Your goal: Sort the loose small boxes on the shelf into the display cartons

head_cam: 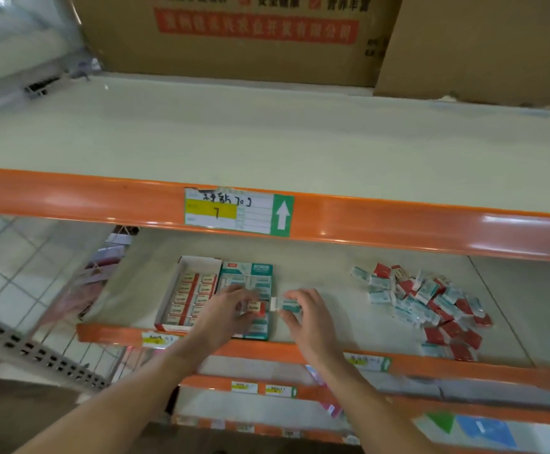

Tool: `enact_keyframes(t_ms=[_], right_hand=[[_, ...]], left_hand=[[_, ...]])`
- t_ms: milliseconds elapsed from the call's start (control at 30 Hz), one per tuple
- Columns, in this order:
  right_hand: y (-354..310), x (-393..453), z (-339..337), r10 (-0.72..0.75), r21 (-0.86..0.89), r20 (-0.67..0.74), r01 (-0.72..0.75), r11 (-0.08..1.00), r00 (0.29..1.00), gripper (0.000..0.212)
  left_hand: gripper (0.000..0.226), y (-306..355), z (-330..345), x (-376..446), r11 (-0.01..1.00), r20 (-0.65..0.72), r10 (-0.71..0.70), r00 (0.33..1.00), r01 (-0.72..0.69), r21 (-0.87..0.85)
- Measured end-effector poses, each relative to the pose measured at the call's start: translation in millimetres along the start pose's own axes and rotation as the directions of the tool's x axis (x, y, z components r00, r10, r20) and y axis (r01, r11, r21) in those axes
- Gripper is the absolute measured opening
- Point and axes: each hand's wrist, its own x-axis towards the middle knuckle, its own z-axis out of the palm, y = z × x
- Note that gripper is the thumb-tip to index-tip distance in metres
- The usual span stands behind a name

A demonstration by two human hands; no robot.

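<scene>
OK, step: left hand (231,311) pinches red box (254,308), right hand (303,314) pinches teal box (288,304) | seat each flat, label up, in matching carton | red carton (188,291) at 9 o'clock nearly full, teal carton (249,290) beside it part-filled | loose pile (424,304) at 3 o'clock

Cartons (214,296) left of loose boxes (424,303)

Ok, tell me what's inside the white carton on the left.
The white carton holds two columns of red-and-white boxes; its far end is bare. The left hand hides the near right corner.
</scene>
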Motion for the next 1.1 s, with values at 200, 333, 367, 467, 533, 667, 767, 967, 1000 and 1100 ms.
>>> enact_keyframes(t_ms=[200, 333, 367, 467, 533, 667, 767, 967, 1000, 1100], right_hand=[[-34, 6, 32, 0.01, -0.096, 0.038, -0.007, 0.995, 0.999, 0.034], [-47, 10, 51, 0.009, -0.177, 0.04, -0.002, 0.984, 0.999, 0.024], [-49, 10, 55, 0.002, -0.184, 0.04, 0.006, 0.983, 0.999, 0.021], [-56, 13, 71, -0.011, -0.201, 0.049, 0.02, 0.979, 0.999, 0.017], [-61, 15, 79, -0.001, -0.212, 0.042, 0.01, 0.977, 0.999, 0.017], [-56, 14, 86, -0.003, -0.305, -0.025, -0.005, 0.952, 1.0, 0.019], [-51, 11, 85, -0.034, -0.381, -0.071, 0.004, 0.924, 0.997, 0.025], [-46, 7, 75, 0.023, -0.411, -0.121, -0.072, 0.909, 0.992, 0.028], [-45, 7, 74, 0.032, -0.412, -0.121, -0.08, 0.908, 0.992, 0.026], [-45, 10, 72, 0.05, -0.411, -0.123, -0.096, 0.907, 0.991, 0.019]], left_hand=[[0.037, -27, -17, -14, 0.997, -0.101, -0.08, 0.992, 0.079, -0.013], [0.039, -46, -28, -21, 0.996, -0.121, -0.082, 0.989, 0.078, -0.039], [0.037, -49, -31, -22, 0.996, -0.132, -0.084, 0.988, 0.08, -0.034], [0.031, -62, -40, -24, 0.995, -0.154, -0.087, 0.984, 0.079, -0.056], [0.031, -69, -43, -25, 0.996, -0.148, -0.071, 0.986, 0.063, -0.062], [0.031, -75, -38, -24, 1.0, -0.107, -0.014, 0.994, 0.011, -0.029], [0.031, -73, -31, -19, 0.999, -0.083, 0.025, 0.996, -0.028, -0.032], [0.029, -66, -23, -12, 0.997, -0.075, 0.066, 0.995, -0.068, -0.027], [0.029, -66, -23, -11, 0.997, -0.078, 0.063, 0.995, -0.066, -0.026], [0.032, -64, -22, -7, 0.998, -0.077, 0.058, 0.995, -0.059, -0.012]])
